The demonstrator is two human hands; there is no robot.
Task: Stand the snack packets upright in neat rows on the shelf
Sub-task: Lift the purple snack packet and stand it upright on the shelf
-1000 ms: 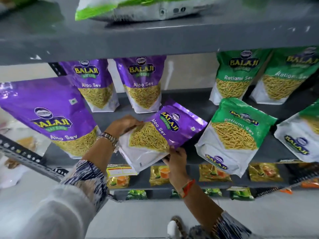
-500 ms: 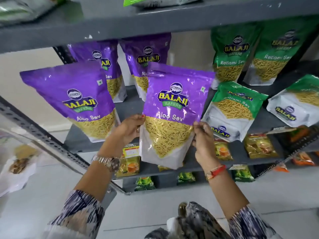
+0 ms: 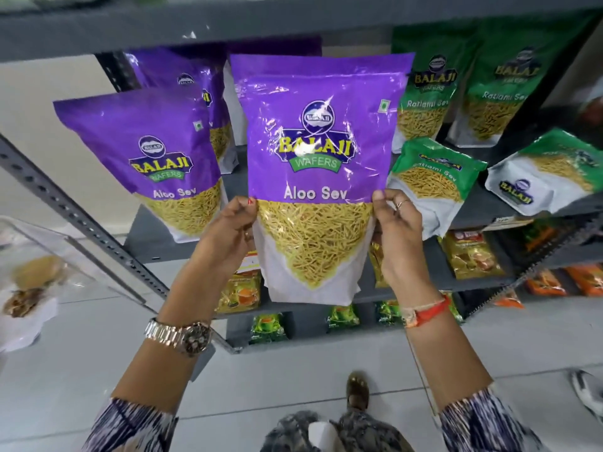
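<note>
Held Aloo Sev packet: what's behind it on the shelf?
Behind the held Aloo Sev packet, a strip of another purple packet peeks above its top edge, under the upper shelf. Whether that packet stands upright, and the shelf area directly behind, is covered.

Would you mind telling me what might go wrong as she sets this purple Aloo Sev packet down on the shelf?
1. The held Aloo Sev packet is gripped only at its side edges by the left hand and right hand, so it could sag or topple once released.
2. A Ratlami Sev packet lies flat just to its right; setting down there may knock or trap it.
</note>
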